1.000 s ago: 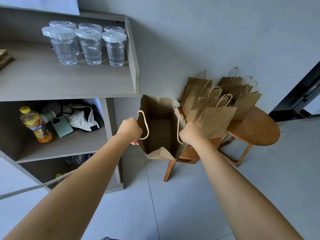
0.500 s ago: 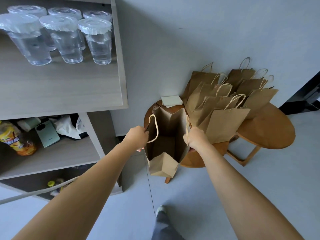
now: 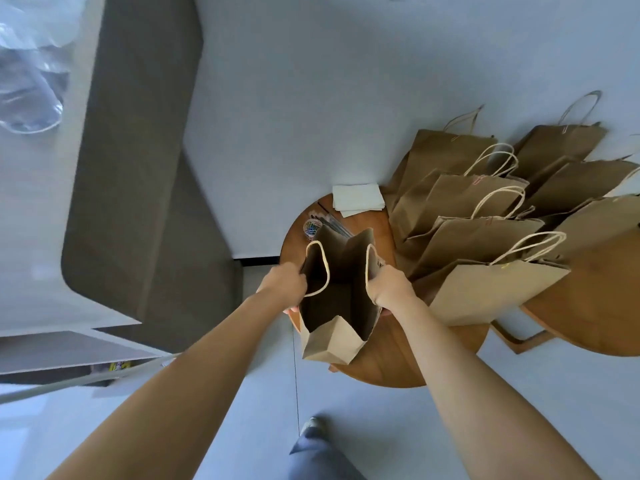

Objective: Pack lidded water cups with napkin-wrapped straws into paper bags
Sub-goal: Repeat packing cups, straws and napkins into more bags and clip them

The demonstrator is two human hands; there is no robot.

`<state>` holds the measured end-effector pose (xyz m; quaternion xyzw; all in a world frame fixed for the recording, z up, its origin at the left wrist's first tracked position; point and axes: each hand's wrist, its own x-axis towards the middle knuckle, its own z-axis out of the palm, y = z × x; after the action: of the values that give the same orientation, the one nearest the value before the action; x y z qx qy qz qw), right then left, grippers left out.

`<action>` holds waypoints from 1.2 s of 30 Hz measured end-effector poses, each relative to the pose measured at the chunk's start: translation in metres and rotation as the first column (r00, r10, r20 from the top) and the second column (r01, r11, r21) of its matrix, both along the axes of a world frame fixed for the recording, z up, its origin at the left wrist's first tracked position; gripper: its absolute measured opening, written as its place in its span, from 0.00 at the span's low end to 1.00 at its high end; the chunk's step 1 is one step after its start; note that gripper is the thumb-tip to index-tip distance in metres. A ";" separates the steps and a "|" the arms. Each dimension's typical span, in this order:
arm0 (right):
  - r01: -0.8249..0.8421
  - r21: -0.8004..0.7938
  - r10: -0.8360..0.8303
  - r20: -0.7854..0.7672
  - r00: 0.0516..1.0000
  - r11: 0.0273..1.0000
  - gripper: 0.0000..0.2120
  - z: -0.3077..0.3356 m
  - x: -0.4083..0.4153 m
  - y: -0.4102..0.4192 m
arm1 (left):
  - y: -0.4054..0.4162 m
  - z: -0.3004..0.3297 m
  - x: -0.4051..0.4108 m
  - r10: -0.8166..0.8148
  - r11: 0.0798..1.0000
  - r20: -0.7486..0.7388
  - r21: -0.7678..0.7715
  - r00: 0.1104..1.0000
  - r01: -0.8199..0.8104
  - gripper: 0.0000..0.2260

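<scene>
I hold an empty brown paper bag (image 3: 332, 344) spread wide over the round wooden table (image 3: 388, 362). My left hand (image 3: 282, 284) grips its left rim and my right hand (image 3: 389, 287) grips its right rim. Both rope handles hang into the mouth, and the inside looks dark and bare. A stack of white napkins (image 3: 358, 199) lies at the table's back edge. Straws (image 3: 330, 223) show just behind the bag. The lidded water cups (image 3: 27, 74) are a blur at the top left, on the shelf.
Several closed paper bags (image 3: 485, 237) lean together across the right of the table and a second wooden table (image 3: 595, 306). A small cluster of coloured clips (image 3: 311, 227) lies by the straws. The grey shelf unit (image 3: 131, 168) stands left. My shoe (image 3: 310, 426) is on the floor below.
The bag has come down from in front of the shelf onto the round table, both hands still on its rim. My view has tilted downward, so the cups have slid to the top left corner.
</scene>
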<state>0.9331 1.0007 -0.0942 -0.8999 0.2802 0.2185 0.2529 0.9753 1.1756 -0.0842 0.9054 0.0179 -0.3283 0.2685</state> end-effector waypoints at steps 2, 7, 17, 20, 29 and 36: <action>-0.007 -0.003 0.007 -0.005 1.000 1.000 0.10 -0.005 0.005 0.000 | -0.004 -0.005 0.003 -0.004 1.000 0.002 0.003 1.000 0.004 0.15; -0.040 0.009 0.040 0.021 0.999 0.999 0.10 -0.006 0.008 -0.002 | -0.008 -0.010 0.004 -0.030 1.000 0.014 0.002 0.999 0.030 0.13; 0.032 -0.033 -0.025 0.196 0.980 0.999 0.09 0.061 -0.036 0.042 | 0.024 0.037 -0.042 -0.251 0.968 0.258 0.072 0.933 0.241 0.15; 0.045 -0.074 -0.022 0.287 0.958 0.996 0.06 0.085 -0.063 0.076 | 0.047 0.068 -0.072 -0.313 0.949 0.350 0.090 0.883 0.301 0.15; -0.125 -0.163 0.192 0.516 0.834 0.979 0.09 0.159 -0.132 0.214 | 0.175 0.139 -0.145 -0.195 0.970 0.599 0.000 0.777 0.243 0.14; -0.289 -0.266 0.391 0.546 0.741 0.920 0.09 0.213 -0.117 0.299 | 0.262 0.182 -0.140 -0.039 0.987 0.617 -0.099 0.786 0.127 0.11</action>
<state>0.8158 1.2996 0.1188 -0.9760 0.0353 -0.0526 0.2082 0.8349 1.4379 0.0979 0.9424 -0.1320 -0.0292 0.3058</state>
